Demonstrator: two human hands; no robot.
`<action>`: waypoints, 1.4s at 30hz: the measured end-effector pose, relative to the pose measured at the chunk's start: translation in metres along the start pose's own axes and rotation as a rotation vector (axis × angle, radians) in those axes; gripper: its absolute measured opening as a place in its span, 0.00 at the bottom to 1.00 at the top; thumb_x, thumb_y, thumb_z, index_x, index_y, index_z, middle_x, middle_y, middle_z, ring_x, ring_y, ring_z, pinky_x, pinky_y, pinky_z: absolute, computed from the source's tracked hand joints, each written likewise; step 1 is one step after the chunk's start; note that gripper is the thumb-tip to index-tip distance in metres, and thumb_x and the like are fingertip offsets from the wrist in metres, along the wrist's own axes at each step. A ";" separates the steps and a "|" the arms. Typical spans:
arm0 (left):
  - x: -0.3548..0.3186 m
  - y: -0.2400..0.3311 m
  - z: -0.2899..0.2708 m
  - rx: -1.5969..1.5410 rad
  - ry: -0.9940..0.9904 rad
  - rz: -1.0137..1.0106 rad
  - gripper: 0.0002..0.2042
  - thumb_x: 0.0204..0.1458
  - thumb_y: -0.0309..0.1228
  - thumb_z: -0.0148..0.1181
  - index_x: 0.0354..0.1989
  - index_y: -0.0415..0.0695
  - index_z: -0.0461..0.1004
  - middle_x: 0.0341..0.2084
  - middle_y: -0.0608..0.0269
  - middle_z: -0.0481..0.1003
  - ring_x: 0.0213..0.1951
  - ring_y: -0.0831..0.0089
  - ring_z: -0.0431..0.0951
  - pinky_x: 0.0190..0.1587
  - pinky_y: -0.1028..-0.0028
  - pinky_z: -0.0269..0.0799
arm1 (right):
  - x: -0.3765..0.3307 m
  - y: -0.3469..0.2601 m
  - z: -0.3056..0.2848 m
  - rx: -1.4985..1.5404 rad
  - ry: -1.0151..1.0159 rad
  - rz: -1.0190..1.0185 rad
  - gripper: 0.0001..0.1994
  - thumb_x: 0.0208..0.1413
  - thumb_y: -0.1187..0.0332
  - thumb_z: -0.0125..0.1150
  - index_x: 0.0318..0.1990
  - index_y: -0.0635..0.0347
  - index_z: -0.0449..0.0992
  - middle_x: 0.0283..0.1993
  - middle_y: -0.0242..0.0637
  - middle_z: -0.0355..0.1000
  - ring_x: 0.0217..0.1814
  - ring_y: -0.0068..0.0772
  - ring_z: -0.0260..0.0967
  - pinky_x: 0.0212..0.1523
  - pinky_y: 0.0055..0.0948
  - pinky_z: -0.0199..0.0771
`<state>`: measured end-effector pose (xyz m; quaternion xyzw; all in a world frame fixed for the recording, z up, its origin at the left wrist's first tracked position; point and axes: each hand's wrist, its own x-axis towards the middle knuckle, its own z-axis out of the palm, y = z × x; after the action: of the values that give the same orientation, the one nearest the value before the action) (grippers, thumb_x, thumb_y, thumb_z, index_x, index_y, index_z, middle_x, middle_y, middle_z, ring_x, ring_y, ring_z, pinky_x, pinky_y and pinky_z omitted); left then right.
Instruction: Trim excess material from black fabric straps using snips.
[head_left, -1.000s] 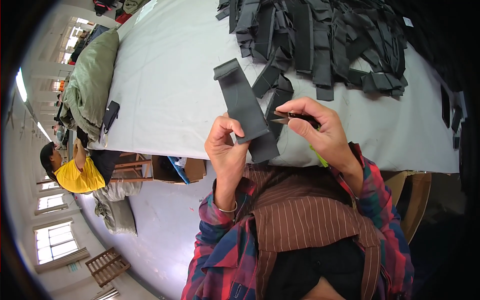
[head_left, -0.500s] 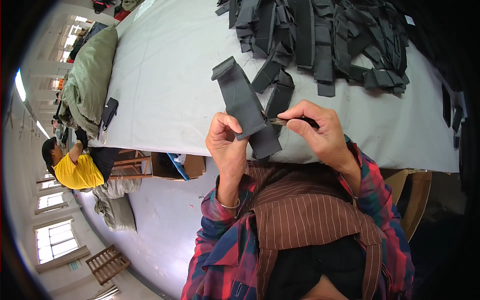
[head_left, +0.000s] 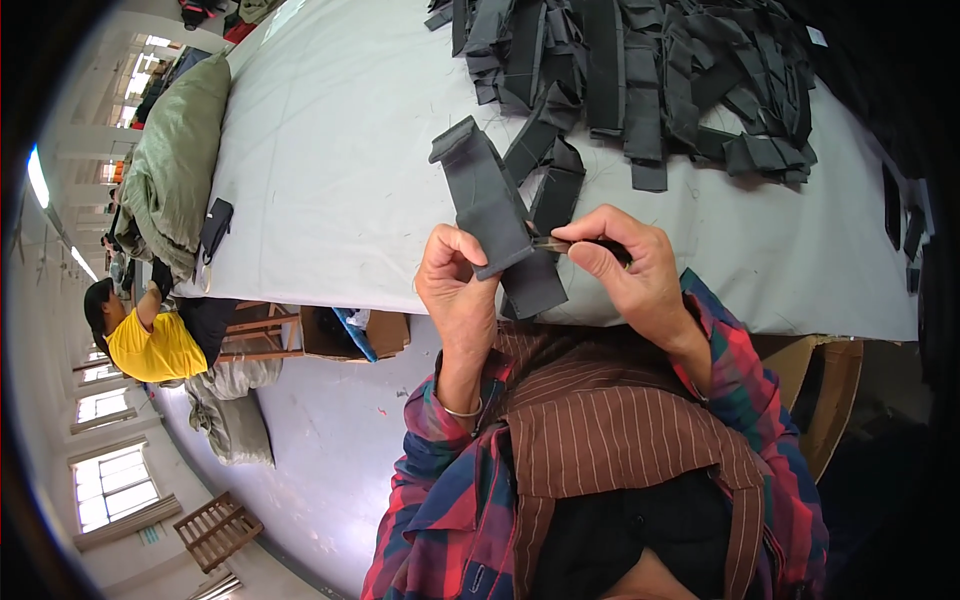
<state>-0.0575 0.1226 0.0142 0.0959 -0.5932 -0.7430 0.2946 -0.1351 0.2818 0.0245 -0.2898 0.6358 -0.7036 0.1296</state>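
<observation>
A dark grey fabric strip [head_left: 487,205] is pinched at its lower left corner between the thumb and fingers of my left hand [head_left: 455,275]. My right hand [head_left: 635,265] grips small thread snips [head_left: 553,243], mostly covered by the fingers. Their metal tips touch the strip's right edge near its lower end. Below, another length of the same dark fabric [head_left: 535,285] hangs toward the table's near edge. Just beyond my hands, further dark strips [head_left: 558,185] trail back toward a heap.
The heap of dark strips [head_left: 640,80] covers the far right of the pale table [head_left: 340,180]. A stuffed green sack [head_left: 180,150] and a small black pouch [head_left: 215,230] lie at left. Beyond them a person in yellow [head_left: 155,335] works. Cardboard boxes [head_left: 385,335] stand under the table.
The strip and both hands have shifted very slightly. The snips' tips now sit a little closer against the strip's edge; both hands keep their hold.
</observation>
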 end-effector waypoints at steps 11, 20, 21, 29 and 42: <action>0.001 0.008 0.011 -0.062 0.011 0.011 0.12 0.45 0.11 0.56 0.26 0.44 0.64 0.28 0.66 0.74 0.33 0.82 0.73 0.40 0.82 0.68 | 0.001 -0.003 0.002 0.036 0.044 0.028 0.06 0.54 0.73 0.60 0.37 0.67 0.76 0.31 0.34 0.75 0.34 0.19 0.69 0.37 0.20 0.68; 0.002 0.004 0.008 -0.060 0.032 -0.010 0.13 0.45 0.10 0.56 0.26 0.45 0.64 0.26 0.69 0.72 0.31 0.85 0.71 0.37 0.84 0.66 | 0.002 -0.003 0.003 0.049 0.026 0.002 0.07 0.55 0.73 0.60 0.39 0.67 0.76 0.32 0.33 0.75 0.36 0.18 0.69 0.40 0.19 0.68; 0.003 0.003 0.007 -0.075 0.033 -0.017 0.13 0.45 0.10 0.56 0.26 0.45 0.64 0.26 0.70 0.71 0.30 0.85 0.70 0.36 0.85 0.65 | 0.003 -0.003 0.003 0.077 0.033 0.015 0.07 0.55 0.73 0.60 0.39 0.67 0.75 0.32 0.33 0.75 0.36 0.18 0.69 0.40 0.19 0.68; 0.004 -0.001 0.004 -0.153 0.042 -0.061 0.14 0.44 0.09 0.56 0.26 0.46 0.63 0.25 0.71 0.69 0.28 0.85 0.68 0.34 0.85 0.63 | 0.001 0.001 0.001 0.138 -0.057 0.082 0.07 0.57 0.73 0.57 0.39 0.68 0.75 0.32 0.32 0.74 0.38 0.17 0.68 0.41 0.19 0.67; 0.003 -0.002 0.008 -0.127 0.029 -0.063 0.14 0.45 0.11 0.57 0.27 0.45 0.63 0.28 0.67 0.73 0.32 0.82 0.73 0.38 0.83 0.68 | 0.006 -0.002 0.003 0.080 0.003 0.072 0.06 0.55 0.73 0.59 0.38 0.67 0.76 0.32 0.33 0.76 0.36 0.18 0.70 0.40 0.19 0.69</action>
<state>-0.0648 0.1278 0.0151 0.1064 -0.5372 -0.7867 0.2849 -0.1375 0.2765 0.0278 -0.2604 0.6175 -0.7235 0.1655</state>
